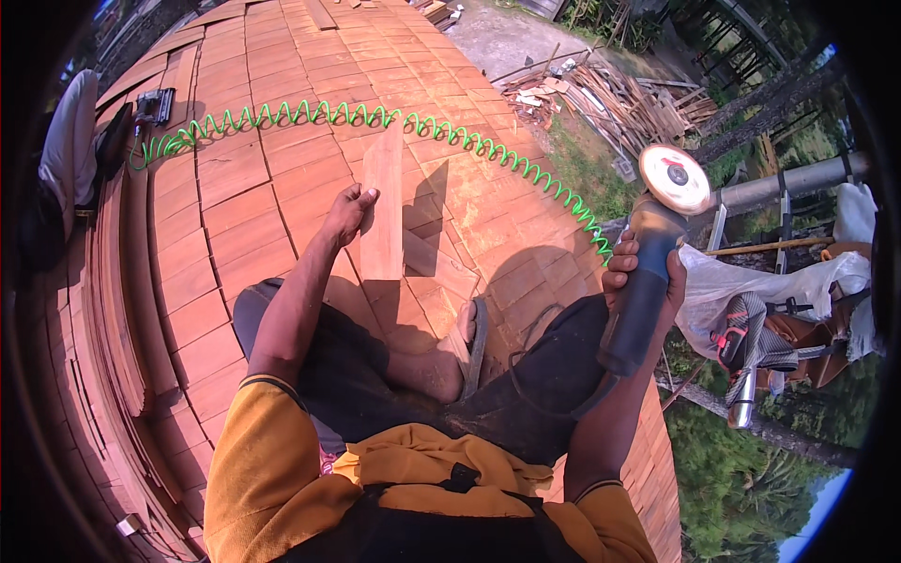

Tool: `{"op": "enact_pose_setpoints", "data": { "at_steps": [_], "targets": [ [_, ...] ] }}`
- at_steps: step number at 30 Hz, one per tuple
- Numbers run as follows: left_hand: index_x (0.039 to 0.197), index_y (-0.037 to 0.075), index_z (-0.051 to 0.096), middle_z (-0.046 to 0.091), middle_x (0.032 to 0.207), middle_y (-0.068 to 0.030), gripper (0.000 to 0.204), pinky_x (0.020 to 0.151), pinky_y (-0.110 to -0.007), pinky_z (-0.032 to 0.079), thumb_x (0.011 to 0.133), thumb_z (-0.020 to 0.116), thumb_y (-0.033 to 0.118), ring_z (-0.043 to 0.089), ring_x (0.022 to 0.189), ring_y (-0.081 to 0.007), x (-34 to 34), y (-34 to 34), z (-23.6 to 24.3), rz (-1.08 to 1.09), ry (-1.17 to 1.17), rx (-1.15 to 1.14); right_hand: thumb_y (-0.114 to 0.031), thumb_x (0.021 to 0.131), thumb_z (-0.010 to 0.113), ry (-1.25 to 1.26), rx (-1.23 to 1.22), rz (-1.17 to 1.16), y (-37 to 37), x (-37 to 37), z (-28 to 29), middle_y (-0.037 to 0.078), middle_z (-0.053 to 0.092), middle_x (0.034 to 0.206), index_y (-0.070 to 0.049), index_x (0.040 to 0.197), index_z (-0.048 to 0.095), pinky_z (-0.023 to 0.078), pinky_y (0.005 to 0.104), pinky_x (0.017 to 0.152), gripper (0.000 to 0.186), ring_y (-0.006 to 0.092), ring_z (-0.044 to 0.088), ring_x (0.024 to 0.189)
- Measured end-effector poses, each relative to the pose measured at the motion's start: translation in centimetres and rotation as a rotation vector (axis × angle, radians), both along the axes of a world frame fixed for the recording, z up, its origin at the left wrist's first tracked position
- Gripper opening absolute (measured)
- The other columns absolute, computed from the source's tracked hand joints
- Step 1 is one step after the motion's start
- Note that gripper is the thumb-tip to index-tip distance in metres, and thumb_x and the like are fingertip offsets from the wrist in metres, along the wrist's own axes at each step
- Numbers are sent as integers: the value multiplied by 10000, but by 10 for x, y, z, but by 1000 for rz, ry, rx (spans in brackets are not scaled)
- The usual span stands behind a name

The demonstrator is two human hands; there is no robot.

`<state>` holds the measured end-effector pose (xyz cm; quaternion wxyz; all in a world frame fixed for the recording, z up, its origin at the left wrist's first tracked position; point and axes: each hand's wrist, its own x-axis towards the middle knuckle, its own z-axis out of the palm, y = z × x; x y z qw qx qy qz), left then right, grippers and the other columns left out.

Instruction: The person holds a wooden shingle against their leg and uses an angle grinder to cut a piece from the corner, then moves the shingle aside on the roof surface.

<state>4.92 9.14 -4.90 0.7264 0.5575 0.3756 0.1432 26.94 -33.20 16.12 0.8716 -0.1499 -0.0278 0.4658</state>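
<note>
Both hands of the person are well apart from each other, and each one is closed on something: the left hand grips the left edge of a flat wooden piece between thumb and fingers, and the right hand is wrapped around the dark body of an angle grinder. Beneath the person spreads the largest thing, a roof covered with reddish wooden shingles. On the ground beyond its edge lies a heap of scrap wood. Along the left side of the roof runs a stack of long boards. A green coiled hose crosses the roof in a wide arc, behind the wooden piece. This piece is in front of the person, above the bent legs' foot, which wears a sandal. Smallest is the round pale disc, which sits at the grinder's upper end, well apart from the wooden piece.
</note>
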Motion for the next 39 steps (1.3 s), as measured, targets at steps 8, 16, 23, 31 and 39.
{"op": "enact_pose_setpoints", "data": {
  "at_steps": [8,16,23,31,39],
  "targets": [
    [974,95,511,557,822,-1,72,764,-415,576,972,582,109,571,728,-143,-22,-7,31,444,-382,-183,-379,910,633,8,-13,11,-4,-3,4,122,562,1019,58,1168,470,539,344,734,532,208,603,887],
    [941,78,480,561,858,-35,97,863,-458,551,960,569,42,586,797,-187,-121,80,138,753,-648,31,-377,928,624,55,134,150,-8,9,-13,105,578,1027,40,1218,448,536,337,765,537,197,612,925],
    [893,59,506,537,766,-44,73,858,-481,559,954,511,97,612,820,-239,-190,128,203,1032,-652,49,-368,938,616,109,194,45,0,13,-16,86,567,1061,35,1236,442,537,378,829,530,207,601,961],
    [1328,-10,466,551,1335,-209,416,1105,-598,364,980,411,211,510,1266,-405,-215,87,197,915,-673,-21,-308,887,676,130,278,100,12,6,-3,66,567,1040,23,1263,438,523,364,853,555,187,595,960],
    [1372,69,427,537,1287,-150,462,1061,-551,429,911,445,45,533,1200,-352,-163,26,60,841,-878,-331,-467,908,652,177,328,163,0,6,-28,81,582,1075,52,1323,444,505,352,851,696,189,589,969]
  ]
}}
